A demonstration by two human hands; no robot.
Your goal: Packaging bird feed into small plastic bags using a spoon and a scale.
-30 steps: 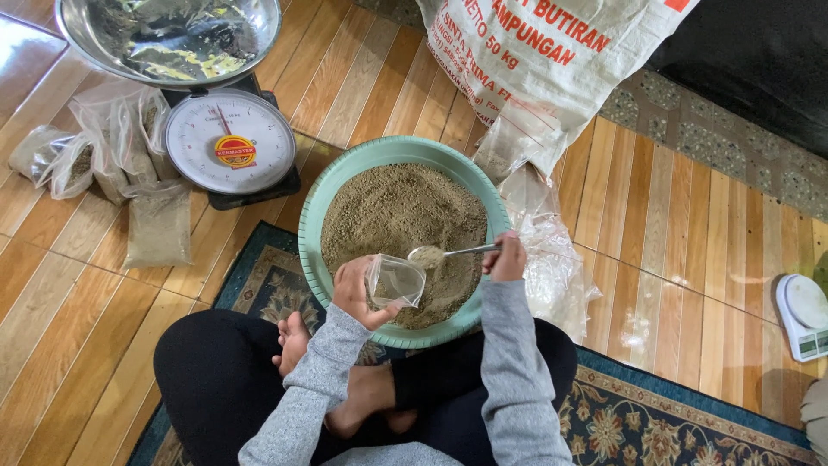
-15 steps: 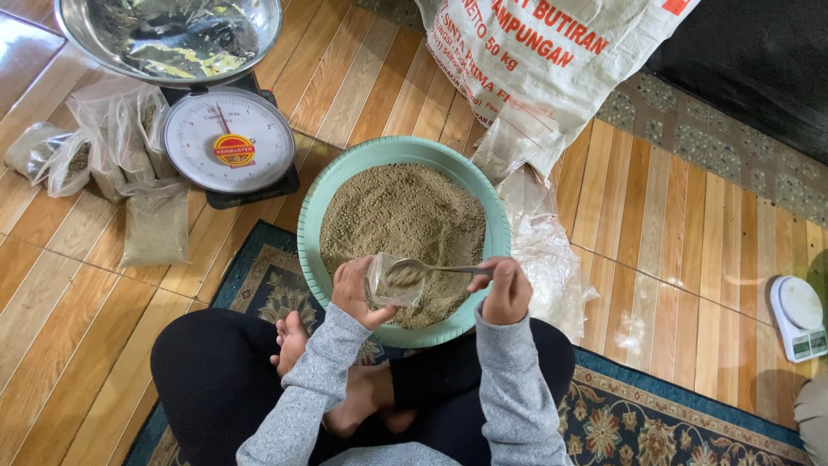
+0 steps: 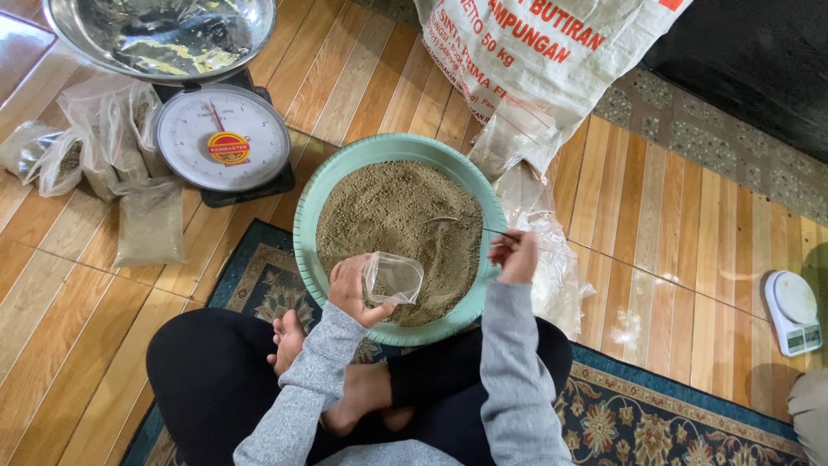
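Filled bags (image 3: 129,173) lie left of the scale (image 3: 222,138). Over the basin (image 3: 328,181) of powder (image 3: 388,216), the left hand (image 3: 352,289) pinches a clear bag (image 3: 392,278) open. The right hand (image 3: 516,257), fingers pressed together, holds a spoon (image 3: 457,223) in the powder. A sack (image 3: 552,60) lies beyond.

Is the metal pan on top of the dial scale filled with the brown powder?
No. The metal pan on the dial scale shows only bare, shiny metal; the powder fills the green basin.
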